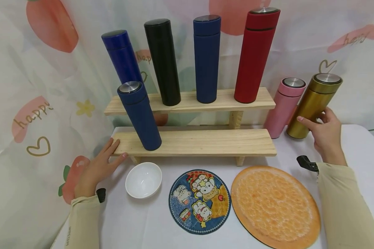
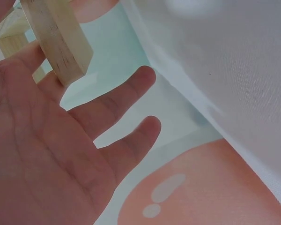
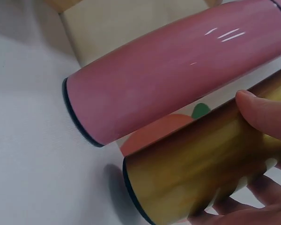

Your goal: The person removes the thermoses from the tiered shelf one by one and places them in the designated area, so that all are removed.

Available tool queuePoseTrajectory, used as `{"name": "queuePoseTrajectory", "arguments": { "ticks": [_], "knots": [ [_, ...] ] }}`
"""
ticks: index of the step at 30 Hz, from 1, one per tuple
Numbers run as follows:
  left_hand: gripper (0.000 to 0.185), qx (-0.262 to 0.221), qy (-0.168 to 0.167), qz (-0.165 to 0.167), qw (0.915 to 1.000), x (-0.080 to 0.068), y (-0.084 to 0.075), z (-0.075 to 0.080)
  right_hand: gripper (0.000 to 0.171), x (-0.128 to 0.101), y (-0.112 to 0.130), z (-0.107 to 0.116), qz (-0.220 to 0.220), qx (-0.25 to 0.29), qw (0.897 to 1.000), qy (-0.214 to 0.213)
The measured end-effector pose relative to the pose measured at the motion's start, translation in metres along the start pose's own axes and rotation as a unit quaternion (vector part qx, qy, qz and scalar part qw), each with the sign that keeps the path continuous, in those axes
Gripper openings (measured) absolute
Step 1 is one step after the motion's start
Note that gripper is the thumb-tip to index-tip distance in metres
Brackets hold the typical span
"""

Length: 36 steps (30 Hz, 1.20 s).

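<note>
At the right, my right hand (image 1: pixel 328 133) grips a gold thermos (image 1: pixel 314 100), thumb on its near side and fingers round the far side. In the right wrist view the gold thermos is tilted, its dark base close over the white tablecloth, a shadow beside it. A pink thermos (image 1: pixel 285 107) stands just left of it, by the end of a two-tier wooden shelf (image 1: pixel 205 141). My left hand (image 1: pixel 96 171) rests with spread fingers at the left end of the lower tier. A dark blue thermos (image 1: pixel 140 116) with a steel lid stands on that tier near this hand.
On the upper tier stand a bright blue thermos (image 1: pixel 123 57), a black one (image 1: pixel 162 62), a navy one (image 1: pixel 207 58) and a red one (image 1: pixel 257 55). A white bowl (image 1: pixel 143 180), a cartoon mat (image 1: pixel 199 202) and an orange round mat (image 1: pixel 275 205) lie in front.
</note>
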<state>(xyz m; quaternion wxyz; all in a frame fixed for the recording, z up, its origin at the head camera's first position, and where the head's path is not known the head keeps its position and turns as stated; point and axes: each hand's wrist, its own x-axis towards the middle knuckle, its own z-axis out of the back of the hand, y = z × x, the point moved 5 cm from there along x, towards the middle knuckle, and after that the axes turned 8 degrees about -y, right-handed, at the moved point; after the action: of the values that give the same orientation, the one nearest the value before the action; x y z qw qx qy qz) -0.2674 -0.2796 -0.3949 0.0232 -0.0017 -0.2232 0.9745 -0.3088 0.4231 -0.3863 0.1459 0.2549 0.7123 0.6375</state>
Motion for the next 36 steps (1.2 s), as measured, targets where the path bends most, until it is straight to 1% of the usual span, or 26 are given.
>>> {"name": "queuePoseTrajectory", "arguments": {
  "ticks": [4, 9, 12, 15, 17, 21, 23, 29, 30, 32, 34, 36],
  "knots": [
    [0.092, -0.008, -0.003, -0.002, 1.0, 0.0, 0.0, 0.0, 0.075, 0.002, -0.007, -0.002, 0.001, -0.024, 1.0, -0.001],
    [0.089, -0.016, -0.005, -0.009, 0.9998, 0.001, 0.0, 0.0, 0.075, 0.003, -0.014, -0.005, -0.008, -0.069, 0.998, -0.004],
    [0.089, -0.014, -0.005, -0.009, 0.9999, 0.001, 0.0, 0.001, 0.074, 0.004, -0.017, -0.005, -0.006, -0.086, 0.996, -0.009],
    [0.09, -0.011, -0.003, -0.007, 0.9999, 0.002, 0.0, 0.001, 0.074, 0.007, -0.019, -0.004, -0.002, -0.093, 0.996, -0.011],
    [0.091, -0.009, -0.003, -0.006, 0.9999, 0.002, 0.0, 0.001, 0.075, 0.009, -0.02, -0.004, 0.002, -0.112, 0.994, -0.01],
    [0.091, -0.006, -0.002, -0.002, 1.0, 0.001, 0.0, 0.0, 0.079, 0.009, -0.024, -0.003, -0.005, -0.148, 0.989, 0.007],
    [0.092, -0.005, -0.002, -0.002, 1.0, 0.001, -0.002, 0.001, 0.081, 0.008, -0.024, -0.003, -0.015, -0.139, 0.99, 0.014],
    [0.095, -0.008, -0.001, 0.002, 1.0, 0.0, -0.002, 0.001, 0.086, 0.003, -0.02, -0.004, -0.04, -0.157, 0.986, 0.042],
    [0.095, -0.007, -0.001, 0.002, 1.0, -0.001, -0.002, 0.001, 0.087, 0.001, -0.017, -0.004, -0.039, -0.154, 0.986, 0.044],
    [0.095, -0.008, -0.001, 0.003, 1.0, -0.001, -0.002, 0.0, 0.088, 0.0, -0.01, -0.005, -0.033, -0.117, 0.992, 0.044],
    [0.095, -0.009, -0.002, 0.002, 1.0, -0.001, -0.002, 0.0, 0.089, -0.002, 0.001, -0.006, -0.02, -0.063, 0.997, 0.042],
    [0.095, -0.011, -0.004, 0.001, 0.9999, 0.0, -0.002, 0.001, 0.09, -0.005, 0.012, -0.009, -0.001, -0.005, 0.999, 0.04]
  ]
}}
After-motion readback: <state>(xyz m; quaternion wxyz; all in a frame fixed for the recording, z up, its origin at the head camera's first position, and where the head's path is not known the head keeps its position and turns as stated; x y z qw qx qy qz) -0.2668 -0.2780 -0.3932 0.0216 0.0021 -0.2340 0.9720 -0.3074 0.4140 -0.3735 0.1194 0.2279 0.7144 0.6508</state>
